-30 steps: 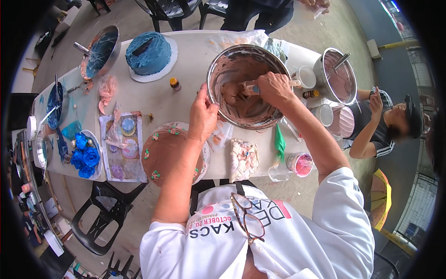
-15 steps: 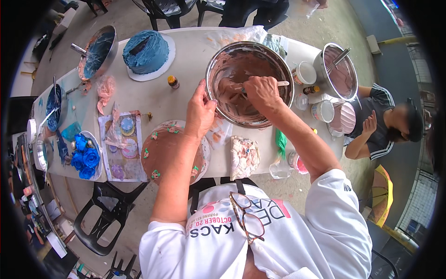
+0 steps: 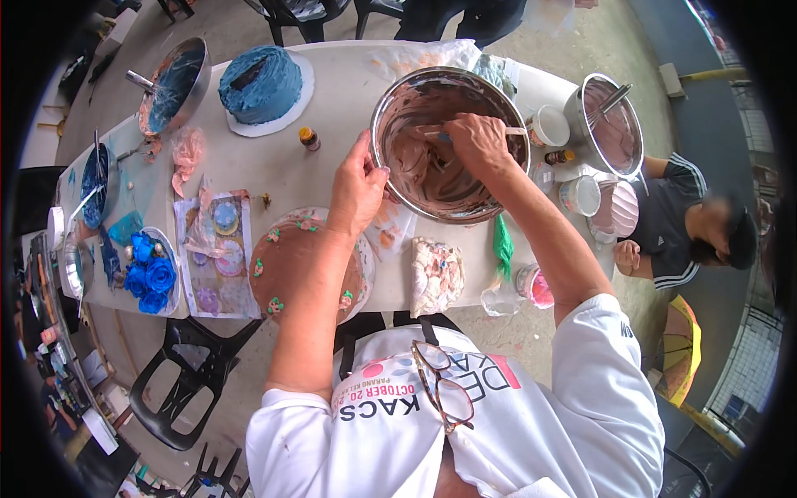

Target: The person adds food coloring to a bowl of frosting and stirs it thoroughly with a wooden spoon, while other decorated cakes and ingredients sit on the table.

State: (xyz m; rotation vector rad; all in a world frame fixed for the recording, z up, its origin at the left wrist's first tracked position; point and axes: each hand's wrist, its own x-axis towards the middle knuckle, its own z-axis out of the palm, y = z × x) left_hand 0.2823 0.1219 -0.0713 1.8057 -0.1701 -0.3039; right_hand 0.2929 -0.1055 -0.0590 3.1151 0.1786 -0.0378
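Note:
My left hand [image 3: 359, 187] is closed on the left rim of a large steel bowl [image 3: 451, 201], which holds brown frosting. Inside it, my right hand [image 3: 479, 145] grips a spatula [image 3: 515, 131] with a pale handle; its tip is down in the frosting. Below my left hand lies a round brown cake [image 3: 290, 270] with small pink and green piped flowers, partly hidden by my forearm. A small amber bottle [image 3: 308, 139] stands left of the bowl. A green piping bag [image 3: 503, 249] and a folded, stained cloth [image 3: 436, 274] lie just below it.
A blue frosted cake [image 3: 261, 91], blue bowls [image 3: 176, 87], blue roses [image 3: 152, 278] and a patterned sheet [image 3: 220, 257] occupy the left. Tubs [image 3: 579, 195] and a bowl [image 3: 603, 124] of pinkish cream stand right, beside a co-worker [image 3: 685, 224]. Black chairs [image 3: 178, 382] surround the table.
My hands and the bowl have shifted slightly upward in the picture. My right hand has moved the spatula within the bowl. The co-worker's raised hand has come down toward the table edge.

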